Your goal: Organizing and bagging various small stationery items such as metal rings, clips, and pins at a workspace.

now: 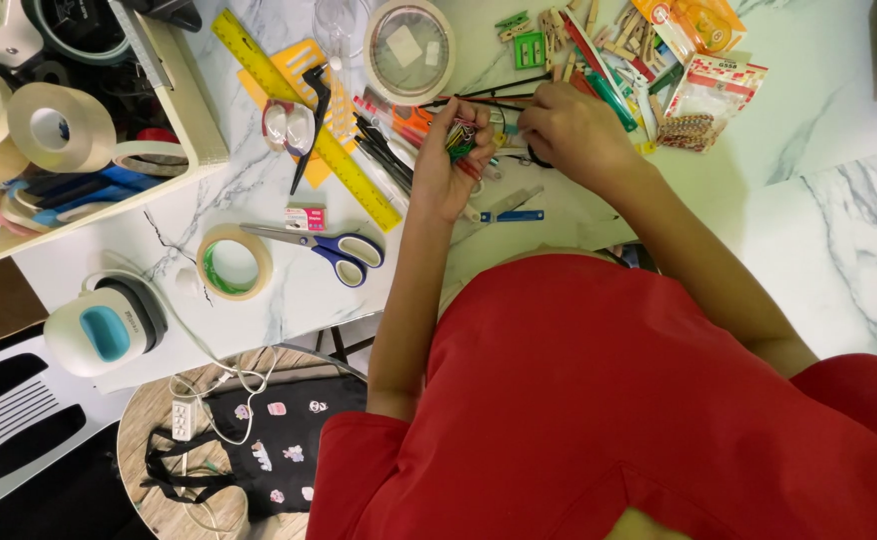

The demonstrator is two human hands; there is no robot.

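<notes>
Left hand (pixel 449 160) cupped, holding a bunch of coloured paper clips (pixel 460 138); right hand (pixel 571 130) pinches narrowly beside them, mid-desk (pixel 839 230). Risk: cupped grip loosens, clips scatter into clutter.

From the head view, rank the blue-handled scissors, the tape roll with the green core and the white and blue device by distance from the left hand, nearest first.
1. Blue-handled scissors, just below-left of the left hand.
2. Tape roll with the green core, farther left, beside the scissors' blades.
3. White and blue device, near the table's lower left edge.

White marble-patterned table (pixel 839 230) — below it, a round wooden stool (pixel 159 420), evenly lit.
</notes>
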